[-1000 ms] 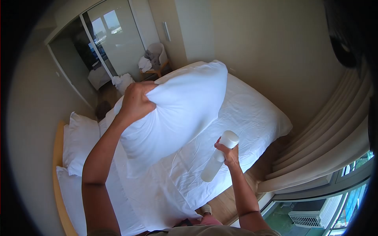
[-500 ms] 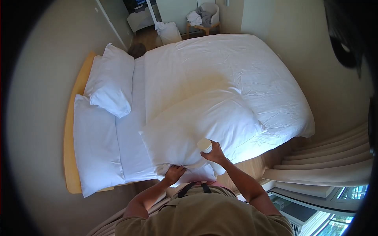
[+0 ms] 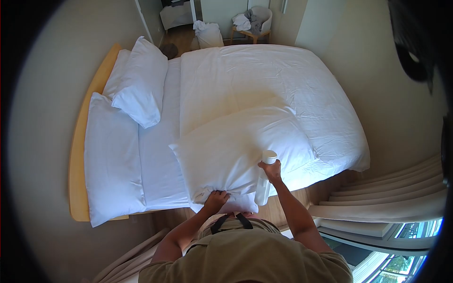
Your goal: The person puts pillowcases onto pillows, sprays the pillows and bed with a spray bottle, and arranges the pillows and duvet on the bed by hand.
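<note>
Gripping white bottle (image 3: 263, 189), right hand (image 3: 271, 171) closes fingers around it just below cap (image 3: 269, 156); bottle slants at near edge of large white pillow (image 3: 240, 141). Left hand (image 3: 216, 202) rests on bunched near edge of same pillow, fingers curled; cannot tell whether they pinch it. Pillow lies across bed (image 3: 264, 70). More pillows (image 3: 113, 155) along wooden headboard (image 3: 87, 122). Beyond bed, chair (image 3: 266, 21) holding crumpled cloth (image 3: 242, 22).

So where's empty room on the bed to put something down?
The blanket is bare beyond the loose pillow. A strip of sheet is free between blanket and headboard pillows. It's crowded at the near edge: left hand on the loose pillow, right hand gripping the bottle.
</note>
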Tool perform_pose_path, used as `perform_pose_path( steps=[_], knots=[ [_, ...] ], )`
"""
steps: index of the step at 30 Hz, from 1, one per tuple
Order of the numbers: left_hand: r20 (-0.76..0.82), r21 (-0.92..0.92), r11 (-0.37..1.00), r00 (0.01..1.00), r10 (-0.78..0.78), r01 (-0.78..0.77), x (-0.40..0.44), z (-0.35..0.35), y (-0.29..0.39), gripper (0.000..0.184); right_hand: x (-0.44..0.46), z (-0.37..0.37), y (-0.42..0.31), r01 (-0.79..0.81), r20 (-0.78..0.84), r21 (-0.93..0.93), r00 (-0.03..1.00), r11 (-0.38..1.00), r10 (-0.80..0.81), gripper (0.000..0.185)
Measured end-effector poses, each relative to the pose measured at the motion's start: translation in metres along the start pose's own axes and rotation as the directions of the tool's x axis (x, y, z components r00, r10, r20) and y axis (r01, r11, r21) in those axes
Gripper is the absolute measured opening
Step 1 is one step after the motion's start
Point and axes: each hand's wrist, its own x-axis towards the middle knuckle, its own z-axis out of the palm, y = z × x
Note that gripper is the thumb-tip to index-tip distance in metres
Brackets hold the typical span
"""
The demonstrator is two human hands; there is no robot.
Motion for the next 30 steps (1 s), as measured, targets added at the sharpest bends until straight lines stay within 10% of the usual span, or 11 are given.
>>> perform_pose_path(
  steps=[8, 17, 24, 30],
  knots=[
    [-0.057, -0.027, 0.999, 0.998, 0.037, -0.039, -0.009, 0.010, 0.002, 0.027, 0.050, -0.090, -0.024, -0.002, -0.137, 0.357, 0.989, 0.934, 0.055, 0.040],
    [-0.060, -0.079, 0.996, 0.998, 0.035, -0.040, -0.019, 0.038, 0.005, 0.027, 0.153, -0.058, -0.054, -0.232, -0.201, -0.274, 0.963, 0.933, 0.180, 0.038],
    [-0.043, -0.126, 0.992, 0.999, -0.016, 0.011, -0.024, 0.048, 0.004, 0.029, 0.066, 0.044, -0.093, 0.017, 0.530, -0.014, 0.848, 1.000, -0.008, 0.036],
    [-0.060, -0.109, 0.994, 0.998, -0.030, 0.024, -0.021, 0.044, 0.003, 0.022, 0.019, 0.109, -0.040, 0.108, 0.468, -0.362, 0.880, 0.926, 0.080, 0.028]
  ],
)
